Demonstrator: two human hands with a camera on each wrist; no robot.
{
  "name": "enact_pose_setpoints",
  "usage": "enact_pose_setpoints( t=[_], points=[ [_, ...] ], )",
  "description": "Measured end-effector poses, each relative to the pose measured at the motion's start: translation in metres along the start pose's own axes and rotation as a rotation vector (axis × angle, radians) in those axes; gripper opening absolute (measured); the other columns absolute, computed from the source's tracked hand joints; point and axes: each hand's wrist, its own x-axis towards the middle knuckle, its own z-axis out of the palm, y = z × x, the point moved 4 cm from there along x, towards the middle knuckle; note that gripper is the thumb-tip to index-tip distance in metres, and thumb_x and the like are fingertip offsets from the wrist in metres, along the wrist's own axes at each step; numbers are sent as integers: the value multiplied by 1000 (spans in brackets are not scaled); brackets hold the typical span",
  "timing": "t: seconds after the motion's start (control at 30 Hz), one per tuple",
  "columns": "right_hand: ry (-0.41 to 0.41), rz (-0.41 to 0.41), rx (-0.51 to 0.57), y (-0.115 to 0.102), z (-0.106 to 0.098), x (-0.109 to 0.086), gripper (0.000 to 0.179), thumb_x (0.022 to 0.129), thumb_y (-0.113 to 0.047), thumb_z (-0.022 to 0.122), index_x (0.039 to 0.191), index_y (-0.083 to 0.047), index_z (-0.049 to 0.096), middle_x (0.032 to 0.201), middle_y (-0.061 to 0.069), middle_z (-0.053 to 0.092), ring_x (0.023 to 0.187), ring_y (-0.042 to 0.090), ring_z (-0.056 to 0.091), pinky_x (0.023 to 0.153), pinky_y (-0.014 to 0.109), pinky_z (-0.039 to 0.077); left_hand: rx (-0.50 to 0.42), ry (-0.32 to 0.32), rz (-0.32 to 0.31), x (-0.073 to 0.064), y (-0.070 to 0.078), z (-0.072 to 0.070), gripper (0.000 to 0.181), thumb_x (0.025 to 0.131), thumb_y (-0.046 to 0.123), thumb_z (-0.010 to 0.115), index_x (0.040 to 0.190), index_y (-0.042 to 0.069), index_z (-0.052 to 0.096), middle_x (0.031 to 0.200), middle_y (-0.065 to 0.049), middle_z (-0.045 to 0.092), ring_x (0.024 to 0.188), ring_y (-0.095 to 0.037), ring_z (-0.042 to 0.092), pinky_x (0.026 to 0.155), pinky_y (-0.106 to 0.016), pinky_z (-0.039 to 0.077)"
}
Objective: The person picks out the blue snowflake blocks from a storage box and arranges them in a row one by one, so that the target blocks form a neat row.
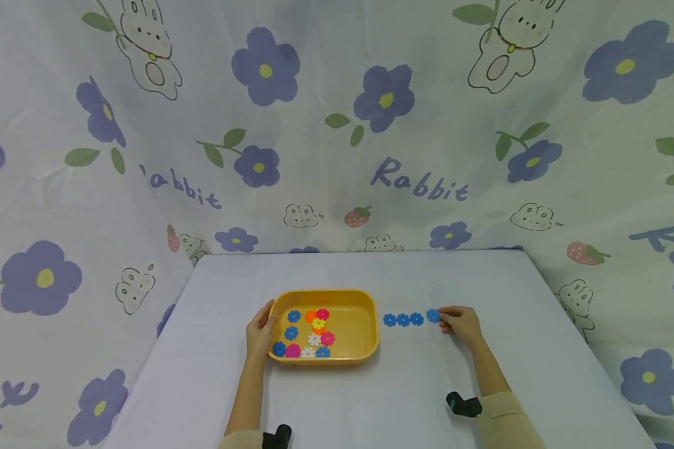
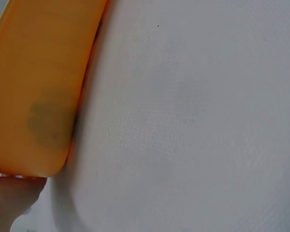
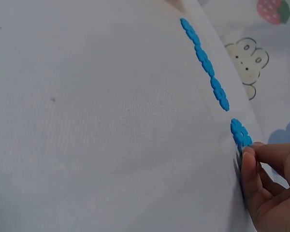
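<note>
My left hand (image 1: 260, 333) holds the left end of a yellow tray (image 1: 359, 324), its thumb near the rim. In the left wrist view, part of that hand (image 2: 12, 200) shows at the tray's corner, with the tray wall (image 2: 43, 58) above. Thumb and fingertips of my right hand (image 1: 462, 323) pinch a blue flower-shaped plastic disc (image 1: 432, 315) by its edge. Left of it, three similar blue discs (image 1: 403, 320) lie in a row on the table. The right wrist view shows the pinched disc (image 3: 239, 131) apart from the row's near end.
Several flower-shaped discs in blue, pink (image 1: 293, 351), yellow (image 1: 318, 323), orange and white lie in the tray's left half. A white cloth (image 1: 415, 386) covers the table. Patterned fabric (image 1: 326, 149) hangs behind and at both sides. Black devices (image 1: 463, 405) sit at both wrists.
</note>
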Motion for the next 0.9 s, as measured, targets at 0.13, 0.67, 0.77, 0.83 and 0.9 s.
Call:
enact_pose_setpoints(
  t=[0.13, 0.67, 0.77, 0.83, 0.9],
  points=[
    [4, 8, -8, 0, 1, 0, 28, 91, 0, 55, 113, 17, 58, 84, 11, 68, 65, 7, 63, 58, 20, 56, -8, -4, -5, 0, 0, 0, 43, 97, 3, 47, 139, 2, 44, 145, -16, 40, 134, -25, 36, 105, -23, 36],
    [38, 21, 106, 3, -1, -5, 37, 90, -1, 59, 120, 18, 52, 89, 14, 69, 69, 10, 66, 64, 21, 58, -8, -22, -6, 0, -2, 0, 43, 97, 4, 46, 140, 2, 42, 146, -16, 39, 134, -25, 36, 104, -22, 36],
    [48, 20, 139, 3, -2, -7, 39, 90, -1, 59, 121, 19, 50, 90, 14, 69, 70, 9, 67, 66, 21, 58, -8, -20, -4, 0, -2, 0, 43, 97, 3, 46, 140, 2, 43, 146, -16, 39, 134, -25, 36, 104, -22, 36],
    [57, 19, 162, 4, -2, -7, 39, 89, 0, 60, 121, 20, 50, 90, 14, 69, 69, 9, 67, 66, 21, 58, -9, -21, -4, 0, -2, 0, 43, 97, 3, 46, 140, 2, 42, 146, -16, 39, 134, -25, 36, 104, -22, 37],
    [66, 16, 179, 4, -2, -8, 39, 89, 1, 59, 121, 21, 50, 90, 14, 70, 68, 8, 67, 66, 21, 58, -8, -22, -4, 0, -3, 0, 43, 97, 3, 46, 140, 2, 42, 146, -16, 39, 134, -25, 36, 104, -23, 36]
  ],
)
